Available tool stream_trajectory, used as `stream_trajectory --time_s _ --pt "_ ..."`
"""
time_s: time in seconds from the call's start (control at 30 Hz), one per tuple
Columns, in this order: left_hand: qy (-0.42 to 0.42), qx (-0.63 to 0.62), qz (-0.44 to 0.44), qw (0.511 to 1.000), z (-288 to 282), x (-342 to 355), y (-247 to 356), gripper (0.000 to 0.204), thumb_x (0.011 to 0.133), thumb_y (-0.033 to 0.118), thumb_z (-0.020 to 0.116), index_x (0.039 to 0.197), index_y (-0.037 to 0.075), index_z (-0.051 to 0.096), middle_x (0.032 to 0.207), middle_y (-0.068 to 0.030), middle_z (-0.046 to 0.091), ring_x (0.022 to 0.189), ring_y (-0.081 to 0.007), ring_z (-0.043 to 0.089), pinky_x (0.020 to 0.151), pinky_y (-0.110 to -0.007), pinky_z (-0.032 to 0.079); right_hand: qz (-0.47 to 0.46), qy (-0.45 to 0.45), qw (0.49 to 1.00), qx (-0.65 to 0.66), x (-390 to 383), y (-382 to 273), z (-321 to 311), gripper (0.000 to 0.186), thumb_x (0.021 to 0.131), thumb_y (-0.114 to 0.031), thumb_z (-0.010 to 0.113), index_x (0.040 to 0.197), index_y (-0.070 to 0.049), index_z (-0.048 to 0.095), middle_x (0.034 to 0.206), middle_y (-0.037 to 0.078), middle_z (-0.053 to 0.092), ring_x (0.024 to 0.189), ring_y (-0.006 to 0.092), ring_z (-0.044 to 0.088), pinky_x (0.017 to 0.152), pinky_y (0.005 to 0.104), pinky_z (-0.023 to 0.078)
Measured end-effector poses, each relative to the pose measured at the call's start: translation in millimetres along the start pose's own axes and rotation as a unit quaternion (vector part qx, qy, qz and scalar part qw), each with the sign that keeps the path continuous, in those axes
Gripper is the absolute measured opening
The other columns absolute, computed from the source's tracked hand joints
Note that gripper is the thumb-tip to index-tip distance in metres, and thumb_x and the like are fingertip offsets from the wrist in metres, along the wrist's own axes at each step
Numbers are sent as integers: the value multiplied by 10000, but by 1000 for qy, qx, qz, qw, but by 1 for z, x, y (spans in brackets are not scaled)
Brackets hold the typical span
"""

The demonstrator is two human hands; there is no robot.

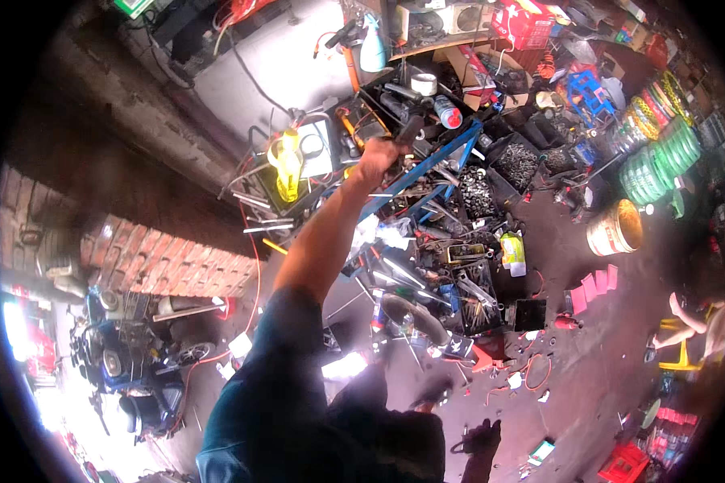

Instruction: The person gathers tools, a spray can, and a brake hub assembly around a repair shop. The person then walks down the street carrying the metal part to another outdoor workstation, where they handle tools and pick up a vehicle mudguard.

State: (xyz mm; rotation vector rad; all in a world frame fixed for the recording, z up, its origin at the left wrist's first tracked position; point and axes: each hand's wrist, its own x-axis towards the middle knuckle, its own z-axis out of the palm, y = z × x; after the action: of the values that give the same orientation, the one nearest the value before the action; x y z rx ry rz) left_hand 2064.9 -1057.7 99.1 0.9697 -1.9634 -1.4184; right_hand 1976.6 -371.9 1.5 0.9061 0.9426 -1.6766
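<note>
My left hand [381, 153] is closed around a dark elongated object [411, 130] above the cluttered blue metal rack [419, 171]. Left of it, a yellow tool [287, 165] and several metal rods [266, 224] lie in the clutter. To its right are black bins of bolts [517, 161] and a red-capped can [447, 111]. My right hand [479, 441] is a dark, shadowed shape low in the view, with a dark looped item beside it; I cannot tell whether its fingers grip that.
Another person's bare legs [689, 322] are at a yellow stool [677, 354] on the right. A motorcycle [125, 370] stands lower left, beside a brick wall [165, 253]. A bucket [608, 229], green hose coils [660, 161] and loose cables [532, 370] occupy the right side.
</note>
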Motion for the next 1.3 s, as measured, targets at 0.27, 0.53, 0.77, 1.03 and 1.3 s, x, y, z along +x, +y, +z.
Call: stream_trajectory --time_s 0.27,0.53,0.77,1.03,1.3 --pt "143 396 169 891 26 34 -76 179 803 147 563 947 49 607 791 -126 595 722 -242 587 616 -364 458 -47 3 999 5 -12 36 -17 411 898 -528 295 795 -168 462 440 -30 355 335 170 393 319 331 361" --pt "-317 -281 -375 825 185 -309 -57 445 824 269 606 1175 26 482 963 -70 618 772 -128 596 547 -205 465 -102 -34 976 -191 46 57 104 302 887 -429 443 799 -153 532 521 -25 389 421 120 374 395 283 331" --pt "-200 -274 -422 841 155 -390 -15 432 843 232 566 1185 -4 452 1026 -81 597 778 -143 612 549 -272 498 -43 -77 943 -321 69 102 195 177 837 -267 530 819 -94 560 631 -5 513 544 123 476 535 252 392" --pt "-259 -314 -457 791 122 -399 -48 226 752 44 600 970 -17 601 892 -89 630 804 -175 606 731 -299 486 -76 -159 915 -363 35 113 179 244 850 -254 560 1021 -81 535 895 25 618 755 123 578 621 258 451" --pt "-248 -338 -335 844 148 -425 -61 356 775 32 600 1114 -16 503 1018 -94 582 893 -171 572 768 -298 468 -156 -144 857 -469 47 123 117 243 841 -245 574 997 -60 568 861 43 637 730 137 598 595 266 456"
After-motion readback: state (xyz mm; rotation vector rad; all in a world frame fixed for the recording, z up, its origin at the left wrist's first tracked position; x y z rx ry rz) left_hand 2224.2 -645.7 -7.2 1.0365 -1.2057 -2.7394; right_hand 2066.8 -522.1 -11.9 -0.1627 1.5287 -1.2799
